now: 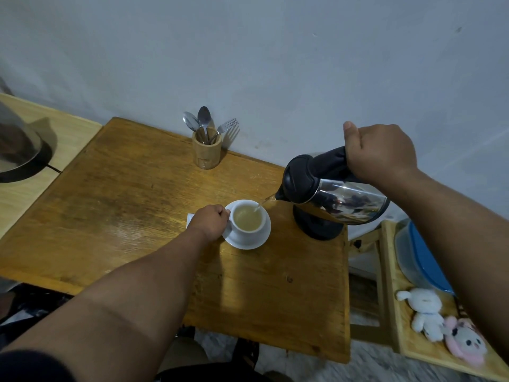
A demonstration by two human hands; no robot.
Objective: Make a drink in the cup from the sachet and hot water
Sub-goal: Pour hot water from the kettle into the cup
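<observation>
On the wooden table, left hand grips the cup; right hand clasps the tilted kettle.

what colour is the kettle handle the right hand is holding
Black; the kettle handle shows best in the head view, gripped by the right hand.

A wooden holder stands at the far edge of the tabletop, close to the wall, with two spoons and a fork upright in it. Past the tabletop's left edge, a dark domed lid rests on a paler wooden surface. Past the right edge, a low wooden rack carries a clear container with a blue lid, a white plush toy and, just beside it, a pink plush toy.
</observation>
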